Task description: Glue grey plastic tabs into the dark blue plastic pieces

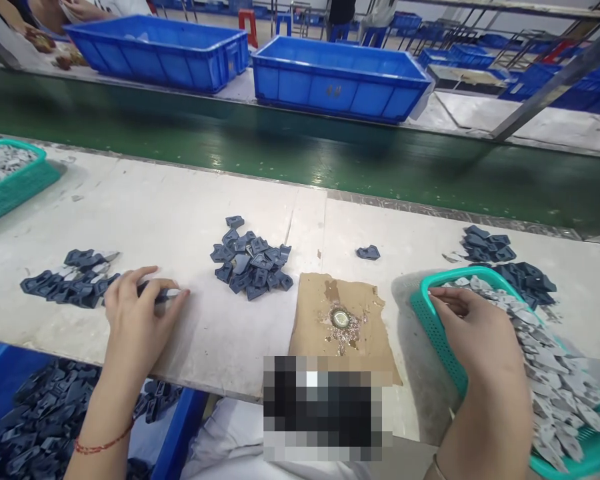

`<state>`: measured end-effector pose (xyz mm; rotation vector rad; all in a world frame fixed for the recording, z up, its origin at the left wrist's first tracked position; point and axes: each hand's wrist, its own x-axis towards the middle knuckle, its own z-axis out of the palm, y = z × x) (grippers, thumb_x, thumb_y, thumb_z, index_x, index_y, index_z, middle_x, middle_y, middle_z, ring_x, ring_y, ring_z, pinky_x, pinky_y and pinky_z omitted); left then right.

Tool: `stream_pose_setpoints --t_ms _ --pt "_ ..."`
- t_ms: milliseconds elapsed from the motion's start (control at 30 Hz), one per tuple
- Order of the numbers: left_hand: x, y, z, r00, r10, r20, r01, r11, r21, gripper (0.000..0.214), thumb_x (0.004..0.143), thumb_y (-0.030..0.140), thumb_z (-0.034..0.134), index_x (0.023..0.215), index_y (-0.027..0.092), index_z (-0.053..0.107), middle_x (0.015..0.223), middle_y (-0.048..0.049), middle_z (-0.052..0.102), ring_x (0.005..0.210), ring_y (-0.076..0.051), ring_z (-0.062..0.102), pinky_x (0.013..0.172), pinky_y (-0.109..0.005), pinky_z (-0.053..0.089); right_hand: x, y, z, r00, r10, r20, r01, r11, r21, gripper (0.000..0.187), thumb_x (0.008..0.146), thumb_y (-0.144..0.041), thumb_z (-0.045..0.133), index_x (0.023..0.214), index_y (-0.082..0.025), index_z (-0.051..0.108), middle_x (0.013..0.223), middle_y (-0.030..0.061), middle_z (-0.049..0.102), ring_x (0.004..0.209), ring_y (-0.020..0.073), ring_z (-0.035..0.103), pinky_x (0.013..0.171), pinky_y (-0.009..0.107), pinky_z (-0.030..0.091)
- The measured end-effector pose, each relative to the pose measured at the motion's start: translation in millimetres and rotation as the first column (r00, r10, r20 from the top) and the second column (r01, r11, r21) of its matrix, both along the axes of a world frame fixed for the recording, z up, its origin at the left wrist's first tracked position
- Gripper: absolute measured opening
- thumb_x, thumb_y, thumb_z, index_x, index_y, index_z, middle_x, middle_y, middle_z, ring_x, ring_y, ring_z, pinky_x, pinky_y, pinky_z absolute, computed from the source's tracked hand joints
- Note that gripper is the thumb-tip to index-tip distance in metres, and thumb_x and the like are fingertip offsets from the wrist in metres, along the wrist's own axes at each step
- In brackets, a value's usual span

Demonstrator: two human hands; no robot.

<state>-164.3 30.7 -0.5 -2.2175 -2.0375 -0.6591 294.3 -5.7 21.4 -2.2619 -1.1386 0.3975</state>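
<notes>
My left hand (140, 307) is closed around a dark blue plastic part (161, 294) with a light grey tip, low over the white table. Beside it on the left lies a cluster of dark blue parts (63, 287), some with light grey pieces in them. My right hand (480, 330) reaches into the near end of a green basket (433, 327) full of light grey pieces (560, 393). Its thumb and fingers are pinched together, and what they hold, if anything, is hidden.
A heap of dark blue parts (253, 260) sits mid-table. Cardboard (310, 320) holds a small round metal piece (341, 319). Another green basket (25, 183) stands far left. Beyond the green belt (290, 153) are blue bins (340, 83). A blue bin (187, 420) of parts lies below.
</notes>
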Motion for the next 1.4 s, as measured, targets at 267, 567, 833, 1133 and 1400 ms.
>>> stream_pose_setpoints --t_ms 267,567,833,1133,1400 --pt "36 8 9.5 0.987 -0.101 0.127 0.109 0.993 -0.055 0.029 0.100 0.036 0.049 0.116 0.017 0.063 0.119 -0.0146 0.069 0.115 -0.033 0.064 0.104 -0.048 0.048 -7 -1 -3.9 0.996 -0.086 -0.035 0.086 0.996 0.013 0.032 0.075 -0.055 0.057 0.087 -0.025 0.056 0.085 0.0117 0.070 0.075 0.0307 0.064 0.066 0.040 0.044" --pt "66 23 15.0 0.982 -0.036 0.184 0.079 0.970 -0.229 0.038 0.093 0.039 0.050 0.118 0.015 0.067 0.106 -0.0128 0.070 0.094 -0.031 0.067 0.084 -0.044 0.054 -15 -3 1.1 0.983 -0.129 -0.131 0.146 0.981 0.128 0.032 0.083 -0.051 0.056 0.100 -0.024 0.058 0.088 0.0094 0.071 0.075 0.0282 0.064 0.065 0.039 0.043" --pt "64 -5 24.1 0.450 0.224 0.864 0.105 0.948 -0.300 0.049 0.075 0.041 0.081 0.119 0.021 0.070 0.107 -0.0070 0.073 0.094 -0.026 0.074 0.085 -0.036 0.060 -18 -5 -0.1 0.963 -0.128 -0.236 0.184 0.954 0.236 0.034 0.086 -0.045 0.062 0.110 -0.023 0.072 0.091 0.0109 0.074 0.085 0.0307 0.070 0.076 0.045 0.053" --pt "117 -32 32.9 0.323 0.194 0.926 0.395 0.862 -0.319 0.019 0.079 0.030 0.082 0.094 0.021 0.074 0.098 -0.0060 0.077 0.092 -0.021 0.072 0.077 -0.028 0.058 -26 -3 4.9 0.906 -0.152 -0.396 0.280 0.915 0.291 0.025 0.076 -0.037 0.072 0.096 -0.022 0.070 0.091 0.0085 0.076 0.091 0.0295 0.074 0.089 0.048 0.058" --pt "148 -27 18.1 0.315 0.196 0.929 0.574 0.740 -0.351 0.026 0.082 0.030 0.078 0.105 0.019 0.075 0.103 -0.0064 0.076 0.065 -0.011 0.058 0.060 -0.023 0.051 -24 -7 2.5 0.873 -0.097 -0.477 0.303 0.876 0.375 0.023 0.077 -0.039 0.075 0.092 -0.022 0.073 0.089 0.0048 0.075 0.085 0.0245 0.074 0.086 0.043 0.059"
